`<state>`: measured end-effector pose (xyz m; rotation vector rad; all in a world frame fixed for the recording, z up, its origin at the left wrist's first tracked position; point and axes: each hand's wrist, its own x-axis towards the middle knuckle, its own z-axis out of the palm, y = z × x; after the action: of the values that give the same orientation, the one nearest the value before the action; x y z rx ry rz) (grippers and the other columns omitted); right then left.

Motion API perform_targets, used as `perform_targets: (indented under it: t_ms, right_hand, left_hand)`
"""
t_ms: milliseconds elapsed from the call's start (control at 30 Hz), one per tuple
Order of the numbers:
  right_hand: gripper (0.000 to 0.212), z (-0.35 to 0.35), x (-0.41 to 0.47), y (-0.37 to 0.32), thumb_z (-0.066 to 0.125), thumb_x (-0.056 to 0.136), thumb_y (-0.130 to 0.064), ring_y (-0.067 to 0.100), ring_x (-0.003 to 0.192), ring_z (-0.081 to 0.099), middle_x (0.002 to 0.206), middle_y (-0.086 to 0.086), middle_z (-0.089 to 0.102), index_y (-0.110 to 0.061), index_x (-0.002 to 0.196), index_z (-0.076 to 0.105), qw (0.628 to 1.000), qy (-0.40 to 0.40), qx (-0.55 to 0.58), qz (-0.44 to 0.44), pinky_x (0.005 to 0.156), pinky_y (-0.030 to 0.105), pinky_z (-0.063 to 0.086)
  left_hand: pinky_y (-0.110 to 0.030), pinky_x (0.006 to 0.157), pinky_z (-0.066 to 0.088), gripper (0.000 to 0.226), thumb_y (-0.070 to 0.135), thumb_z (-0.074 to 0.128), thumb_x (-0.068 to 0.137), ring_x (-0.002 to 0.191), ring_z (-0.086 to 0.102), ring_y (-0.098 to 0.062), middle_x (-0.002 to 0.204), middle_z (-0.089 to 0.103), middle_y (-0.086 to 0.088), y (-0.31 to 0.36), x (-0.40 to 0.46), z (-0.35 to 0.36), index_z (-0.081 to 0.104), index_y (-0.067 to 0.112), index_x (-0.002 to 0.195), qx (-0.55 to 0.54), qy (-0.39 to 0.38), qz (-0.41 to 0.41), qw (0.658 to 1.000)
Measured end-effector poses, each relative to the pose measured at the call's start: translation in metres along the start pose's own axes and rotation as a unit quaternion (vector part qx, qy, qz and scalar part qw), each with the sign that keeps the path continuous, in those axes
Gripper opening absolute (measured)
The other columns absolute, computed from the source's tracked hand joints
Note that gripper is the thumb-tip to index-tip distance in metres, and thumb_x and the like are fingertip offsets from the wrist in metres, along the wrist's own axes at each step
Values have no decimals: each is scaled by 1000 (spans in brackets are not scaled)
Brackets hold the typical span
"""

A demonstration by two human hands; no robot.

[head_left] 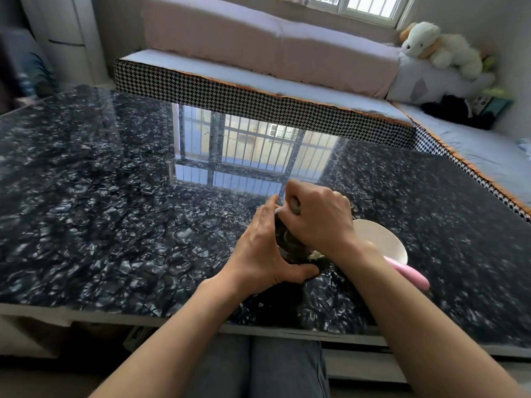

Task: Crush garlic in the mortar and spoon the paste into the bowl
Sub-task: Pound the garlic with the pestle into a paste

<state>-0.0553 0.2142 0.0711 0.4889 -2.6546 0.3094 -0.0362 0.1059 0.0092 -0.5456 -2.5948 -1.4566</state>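
Head view, the only one. Left hand (260, 251) wraps the near-left side of the dark mortar (290, 242), fingers curled round its wall, thumb under the near rim; judged as bracing so it won't skid on the glossy counter (115, 211). Right hand (317, 218) is fisted over the top, gripping the pestle (295, 205); only its grey butt end shows between thumb and forefinger, and the working end is hidden inside the mortar. The fist grip from above suits pushing straight down. Pale garlic (315, 255) peeks out at the mortar's near-right rim under the right wrist; can't tell how crushed it is.

White bowl (382, 239) sits just beside the mortar on its right, partly hidden by the right forearm. It is probably parked close so the paste has a short transfer. What shows of its inside looks bare. Pink spoon (408, 272) leans on the bowl's near rim, handle poking toward the person, not in either hand, ready for the right hand to pick up.

Step in hand: crushing. Spooning not started.

Background: sofa with houndstooth edging (258, 96) behind the counter, plush toy (439, 47) at far right. Window reflection on the counter top.
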Motion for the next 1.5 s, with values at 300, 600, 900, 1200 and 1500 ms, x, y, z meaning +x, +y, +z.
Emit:
perform_targets:
  t_ms: [300,600,900,1200,1500]
  right_hand:
    - [17,4,-3,-3,57,79,-21,24,53,45,63,-5,46,-16,70,44,999,38,12,6,51,27,25]
    - [14,-6,-3,4,55,75,-21,19,47,38,57,-6,42,-17,66,45,988,139,60,22,48,24,26]
    - [11,-12,-1,5,55,74,-21,19,47,42,55,-7,43,-14,68,50,985,144,96,-5,48,24,32]
    - [12,-16,8,19,57,76,-15,17,45,36,55,-4,42,-14,67,49,986,158,46,-13,48,14,19]
    - [15,-13,3,13,58,78,-18,15,46,39,53,-7,40,-18,68,46,992,112,57,4,48,21,24]
  left_hand:
    - [-14,105,13,127,45,83,52,137,17,-7,151,20,1,1,1,0,5,12,147,-5,-4,3,1000]
    - [-11,99,17,126,42,84,52,126,24,0,147,26,0,-1,0,0,5,13,146,-6,2,2,1000]
    - [-12,102,17,128,47,84,50,128,24,-1,146,27,0,0,0,0,7,14,146,-7,3,-3,1000]
    - [-10,99,17,127,44,84,51,126,26,-2,146,28,-1,-1,-1,1,5,13,146,-3,4,-4,1000]
    - [-9,98,16,126,41,84,53,119,21,4,146,27,-2,0,0,0,4,12,146,-10,1,3,1000]
